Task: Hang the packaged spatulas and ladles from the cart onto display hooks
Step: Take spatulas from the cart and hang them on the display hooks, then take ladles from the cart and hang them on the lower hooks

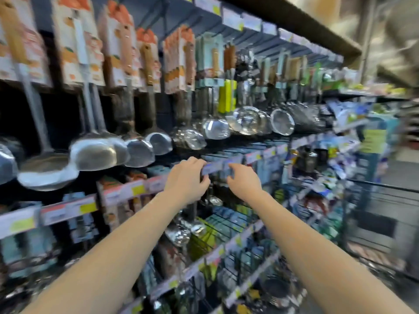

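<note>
The view is blurred by motion. Both my arms reach forward to the middle row of display hooks. My left hand (188,180) and my right hand (243,181) hold the two ends of a blue-topped packaged utensil (215,169) at the hook row, fingers curled on its card. Its metal handle (212,196) hangs down between my hands. Above, a long row of packaged steel ladles (95,152) and spatulas (158,141) hangs from hooks on orange-and-white cards.
Price tag strips (122,191) run along each hook row. Lower rows hold more packaged utensils (199,232). A dark wire cart (383,223) stands at the right, by the shelf end. An overhead shelf (294,23) caps the display.
</note>
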The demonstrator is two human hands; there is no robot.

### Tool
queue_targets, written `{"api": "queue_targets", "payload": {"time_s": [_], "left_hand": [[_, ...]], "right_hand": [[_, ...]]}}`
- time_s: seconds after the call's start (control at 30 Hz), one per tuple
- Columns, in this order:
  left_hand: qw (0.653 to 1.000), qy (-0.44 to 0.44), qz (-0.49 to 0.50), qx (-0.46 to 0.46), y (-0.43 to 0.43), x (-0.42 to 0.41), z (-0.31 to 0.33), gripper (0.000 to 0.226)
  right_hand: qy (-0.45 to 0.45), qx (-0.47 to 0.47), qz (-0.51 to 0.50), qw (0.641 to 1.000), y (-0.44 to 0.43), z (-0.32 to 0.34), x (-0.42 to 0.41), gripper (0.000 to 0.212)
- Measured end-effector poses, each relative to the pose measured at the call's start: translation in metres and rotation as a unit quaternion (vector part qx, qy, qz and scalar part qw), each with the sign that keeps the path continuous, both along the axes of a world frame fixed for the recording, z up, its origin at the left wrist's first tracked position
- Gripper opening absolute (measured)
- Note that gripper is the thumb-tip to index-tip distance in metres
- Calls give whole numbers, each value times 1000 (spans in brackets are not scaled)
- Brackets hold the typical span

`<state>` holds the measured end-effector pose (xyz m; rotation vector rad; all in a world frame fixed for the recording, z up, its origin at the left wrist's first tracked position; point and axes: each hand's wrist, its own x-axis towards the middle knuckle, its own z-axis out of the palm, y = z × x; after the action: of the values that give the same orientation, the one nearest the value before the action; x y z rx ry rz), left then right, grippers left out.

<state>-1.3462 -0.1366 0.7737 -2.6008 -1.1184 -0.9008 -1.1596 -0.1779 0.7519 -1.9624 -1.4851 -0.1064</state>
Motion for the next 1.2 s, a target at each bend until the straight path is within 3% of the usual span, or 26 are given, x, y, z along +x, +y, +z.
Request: {"api": "queue_targets", "payload": {"time_s": [0.2,0.33,0.5,0.7,0.9,1.03,1.2], "left_hand": [[992,97,-84,-10,-31,132,-46,53],[980,144,-133,-39,-57,232,-87,52],[965,179,-184,-60,-90,362,-140,52],[942,227,-225,-105,-119,498,-190,52],[931,262,-224,-123,-113,596,-232,53],[925,275,-230,-123,-93,663,-254,49],[917,284,-240,-144,-42,770,-300,47]], "right_hand": [[-28,-83,-99,991,-74,-61,118,42],[-29,-128,-165,978,-122,-105,204,25],[-15,-176,-232,957,-171,-149,319,38],[1,-218,-270,938,-219,-200,438,35],[70,-244,-286,924,-235,-249,527,54],[93,-256,-296,916,-221,-279,591,34],[134,-270,-322,898,-181,-320,689,36]]}}
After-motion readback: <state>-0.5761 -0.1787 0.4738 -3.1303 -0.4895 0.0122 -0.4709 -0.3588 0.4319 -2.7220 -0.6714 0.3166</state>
